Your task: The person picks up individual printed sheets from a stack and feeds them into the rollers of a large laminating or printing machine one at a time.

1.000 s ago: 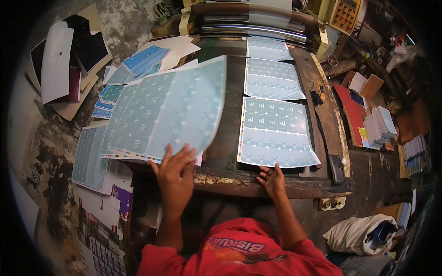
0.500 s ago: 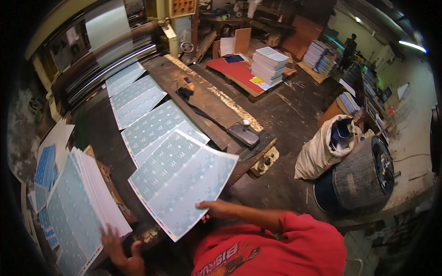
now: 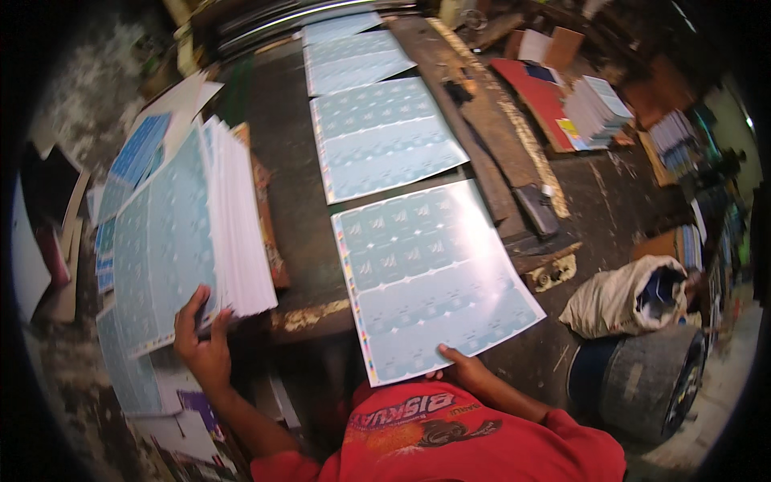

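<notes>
A pale blue-green printed sheet (image 3: 430,273) with a colour strip along its left edge extends over the table's near edge. My right hand (image 3: 466,371) pinches its near edge, thumb on top and fingers beneath. To the left stands a thick stack of similar sheets (image 3: 241,225). At the stack's near corner is my left hand (image 3: 205,341), thumb and fingers spread apart against the top sheet and edge. Beyond the held sheet, another printed sheet (image 3: 385,140) lies on the dark table (image 3: 269,104), with more sheets lined up toward the rollers (image 3: 321,20).
A dark pouch (image 3: 536,210) lies at the table's right side. On the floor to the right are a white sack (image 3: 614,301) and a large drum (image 3: 654,381). A paper pile (image 3: 598,108) stands on a red-topped pallet (image 3: 526,100). Blue printed sheets (image 3: 140,153) lie at the left.
The view has turned, so the scene sits further right and the rollers higher. The held sheet has drawn level and lies straighter. My left hand now touches the stack's near corner.
</notes>
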Demonstrator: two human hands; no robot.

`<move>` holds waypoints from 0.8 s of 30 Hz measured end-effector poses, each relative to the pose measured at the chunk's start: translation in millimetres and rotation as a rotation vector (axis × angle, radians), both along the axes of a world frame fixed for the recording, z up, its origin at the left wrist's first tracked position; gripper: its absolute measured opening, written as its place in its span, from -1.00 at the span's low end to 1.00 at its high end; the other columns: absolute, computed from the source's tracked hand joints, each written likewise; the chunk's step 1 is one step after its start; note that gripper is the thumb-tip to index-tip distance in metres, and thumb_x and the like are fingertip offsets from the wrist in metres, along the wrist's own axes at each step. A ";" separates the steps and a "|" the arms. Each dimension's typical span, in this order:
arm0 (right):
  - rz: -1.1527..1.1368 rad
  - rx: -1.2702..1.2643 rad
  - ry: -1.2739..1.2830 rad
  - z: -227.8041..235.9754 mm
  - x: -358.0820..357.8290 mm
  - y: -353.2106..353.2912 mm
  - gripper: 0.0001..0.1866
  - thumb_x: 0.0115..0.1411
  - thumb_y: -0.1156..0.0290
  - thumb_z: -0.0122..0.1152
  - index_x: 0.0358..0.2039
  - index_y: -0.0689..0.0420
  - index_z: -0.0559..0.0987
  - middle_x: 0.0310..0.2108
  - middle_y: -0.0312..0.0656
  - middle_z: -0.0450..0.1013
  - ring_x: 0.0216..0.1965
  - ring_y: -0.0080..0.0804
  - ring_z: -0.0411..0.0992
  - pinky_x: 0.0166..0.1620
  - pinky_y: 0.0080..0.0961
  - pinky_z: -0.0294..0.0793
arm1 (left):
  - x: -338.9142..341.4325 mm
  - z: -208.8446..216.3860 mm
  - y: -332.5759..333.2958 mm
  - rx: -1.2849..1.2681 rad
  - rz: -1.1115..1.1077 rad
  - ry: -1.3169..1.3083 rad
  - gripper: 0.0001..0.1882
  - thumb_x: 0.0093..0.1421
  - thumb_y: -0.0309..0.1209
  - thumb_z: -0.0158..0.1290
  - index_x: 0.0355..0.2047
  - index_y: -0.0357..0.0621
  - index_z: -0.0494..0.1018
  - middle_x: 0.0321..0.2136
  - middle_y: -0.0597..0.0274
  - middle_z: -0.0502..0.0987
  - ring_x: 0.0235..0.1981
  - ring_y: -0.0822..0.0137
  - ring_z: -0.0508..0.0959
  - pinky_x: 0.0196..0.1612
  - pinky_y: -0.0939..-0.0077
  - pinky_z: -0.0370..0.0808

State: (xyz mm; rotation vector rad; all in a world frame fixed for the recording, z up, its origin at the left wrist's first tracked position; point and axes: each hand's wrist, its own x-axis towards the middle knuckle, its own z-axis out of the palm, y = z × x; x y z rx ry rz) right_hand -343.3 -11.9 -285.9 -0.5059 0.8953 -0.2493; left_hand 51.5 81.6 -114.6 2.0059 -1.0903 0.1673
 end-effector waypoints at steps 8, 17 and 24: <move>-0.147 0.017 -0.031 -1.9 31.9 -39.6 -0.53 0.29 0.08 0.07 -0.07 0.27 0.40 -0.42 -0.02 0.50 -0.39 -0.24 0.49 -0.31 -0.38 0.46 | -2.0 6.6 -4.9 0.033 -0.014 -0.047 -0.45 0.01 -0.42 0.31 0.03 -0.22 0.44 -0.15 0.05 0.56 -0.08 0.17 0.53 0.04 0.34 0.40; -0.255 -0.019 -0.107 -21.2 68.4 -74.4 -0.48 0.31 -0.03 -0.05 -0.11 0.26 0.42 -0.43 -0.04 0.51 -0.44 -0.34 0.47 -0.17 -0.25 0.47 | -2.8 1.6 -9.1 -0.087 0.080 -0.025 -0.60 0.11 -0.33 0.25 -0.08 -0.26 0.50 -0.30 0.09 0.62 -0.26 0.24 0.56 -0.10 0.43 0.43; -0.398 -0.099 -0.108 -13.4 80.3 -74.2 -0.66 0.35 0.00 -0.09 -0.08 -0.03 0.32 -0.16 -0.03 0.49 -0.38 -0.31 0.49 -0.15 -0.21 0.50 | -1.1 8.9 -18.9 -0.113 0.236 0.344 -0.60 0.31 -0.34 0.06 0.08 -0.29 0.35 -0.42 0.17 0.61 -0.35 0.56 0.48 -0.22 0.68 0.38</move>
